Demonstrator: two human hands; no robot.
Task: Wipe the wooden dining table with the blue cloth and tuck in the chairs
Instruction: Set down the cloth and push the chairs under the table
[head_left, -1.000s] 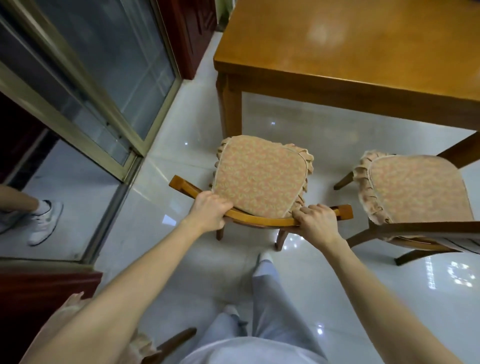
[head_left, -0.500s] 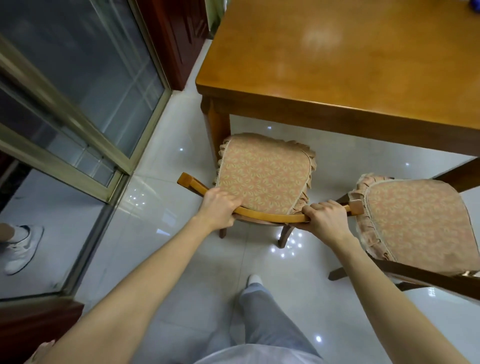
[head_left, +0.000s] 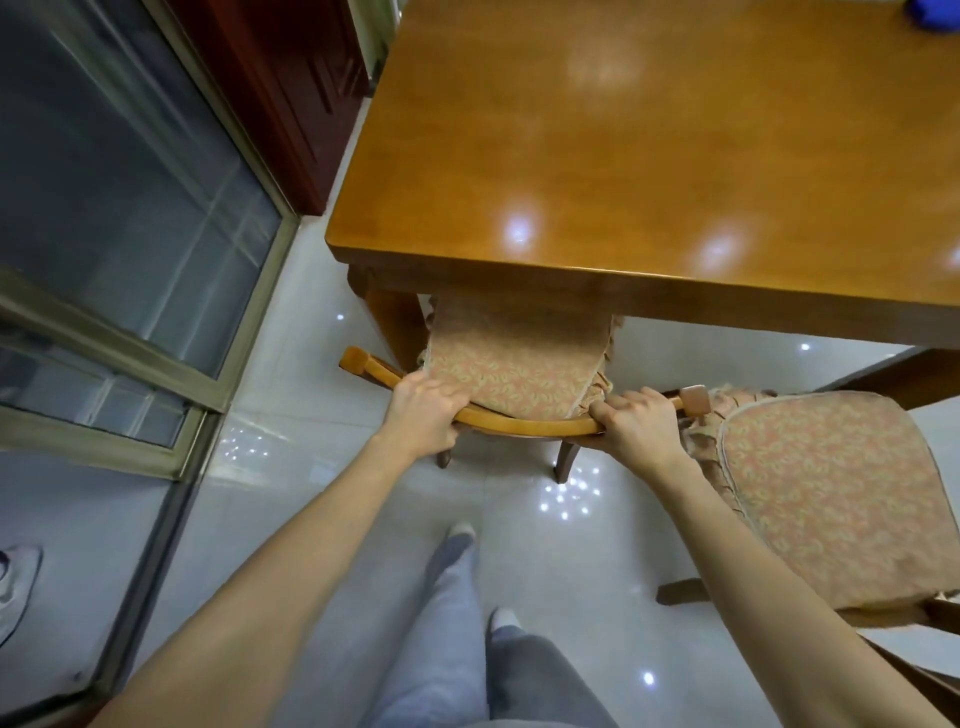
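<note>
Tiled floor (head_left: 291, 499) by table (head_left: 649, 156) | we've pushed chair (head_left: 519, 364) half under table this past second | left hand (head_left: 421, 415), right hand (head_left: 639, 426) both clamp its back rail | second chair (head_left: 821, 483) beside table remains untucked

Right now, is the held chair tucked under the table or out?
Partly in: the front of the chair lies under the table; its backrest is outside.
</note>
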